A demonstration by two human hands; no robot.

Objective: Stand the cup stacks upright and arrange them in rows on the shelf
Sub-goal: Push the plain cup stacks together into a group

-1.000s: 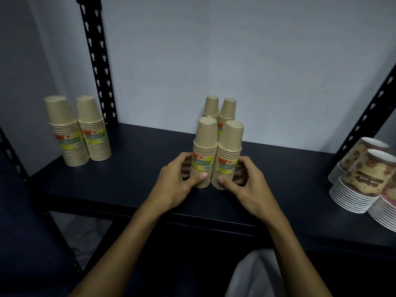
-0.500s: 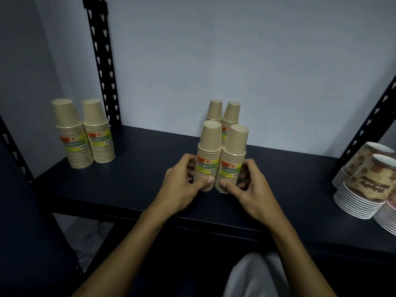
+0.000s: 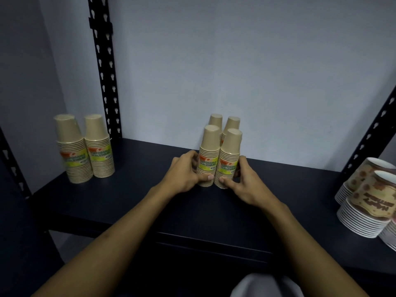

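Note:
Two upright tan cup stacks with yellow labels stand side by side mid-shelf: the front left stack [image 3: 209, 155] and the front right stack [image 3: 229, 158]. My left hand [image 3: 184, 173] grips the left one low down, thumb across its front. My right hand [image 3: 244, 181] grips the right one the same way. Two more upright stacks [image 3: 225, 123] stand right behind them against the wall, mostly hidden. Another pair of upright tan stacks [image 3: 85, 148] stands at the far left of the black shelf [image 3: 150, 200].
Printed paper cup stacks with white rims [image 3: 370, 196] lie tilted at the shelf's right end. Black perforated uprights [image 3: 105, 67] frame the shelf at back left and right. The wall is close behind the cups.
Both hands have pushed the two front stacks a little farther back toward the rear pair; the grips are unchanged. The camera has shifted slightly.

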